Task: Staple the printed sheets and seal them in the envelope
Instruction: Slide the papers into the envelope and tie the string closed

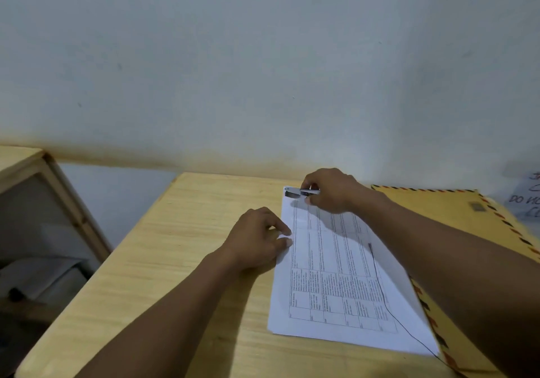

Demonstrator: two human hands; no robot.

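Note:
The printed sheets point(330, 275), white with a ruled table of text, lie on the wooden table point(181, 260). My right hand point(330, 190) grips a small silver stapler point(298, 193) clamped over the sheets' far left corner. My left hand point(260, 240) rests on the table with its fingertips pressing the sheets' left edge. A large yellow envelope point(455, 211) with a striped airmail border lies under and to the right of the sheets, partly hidden by my right forearm. A thin black cable point(380, 284) runs across the sheets.
A pale wall rises just behind the table's far edge. A wooden shelf unit point(43, 202) holding papers stands left of the table, across a gap. A handwritten paper note point(526, 199) hangs at the far right.

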